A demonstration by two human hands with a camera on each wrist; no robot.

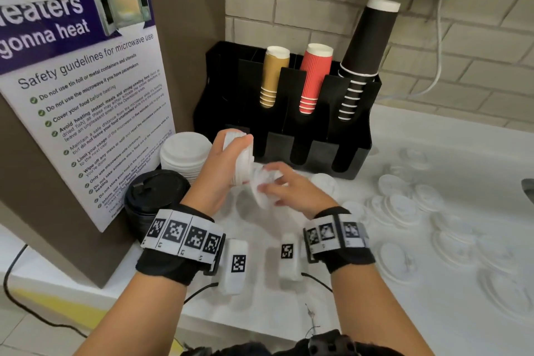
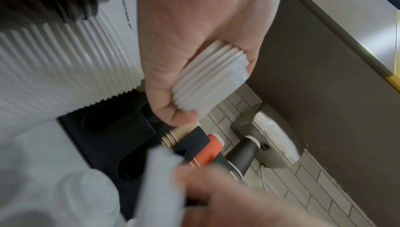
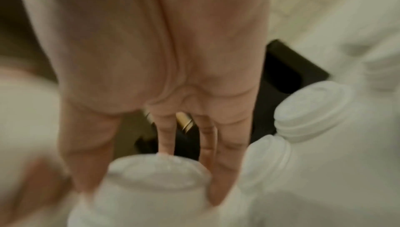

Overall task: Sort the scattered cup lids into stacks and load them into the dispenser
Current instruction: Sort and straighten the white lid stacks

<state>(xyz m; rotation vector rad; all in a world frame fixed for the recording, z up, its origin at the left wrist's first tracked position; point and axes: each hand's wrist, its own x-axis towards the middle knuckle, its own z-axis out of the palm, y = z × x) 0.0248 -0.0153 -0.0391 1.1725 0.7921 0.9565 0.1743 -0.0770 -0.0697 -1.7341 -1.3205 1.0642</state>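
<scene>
Left hand point(image 1: 228, 165) is gripping a short stack of small white plastic cup lids point(image 1: 241, 153), held on edge, its axis pointing rightward. Right hand point(image 1: 284, 186), just right and below, is pinching one more white lid point(image 1: 264, 182) against the stack's open end. Black slotted dispenser point(image 1: 318, 150) is standing directly behind; more loose lids point(image 1: 404, 205) are lying on the white bench point(image 1: 433, 312), right.

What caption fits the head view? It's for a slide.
Left hand grips a white lid stack while right hand adds another lid.
</scene>
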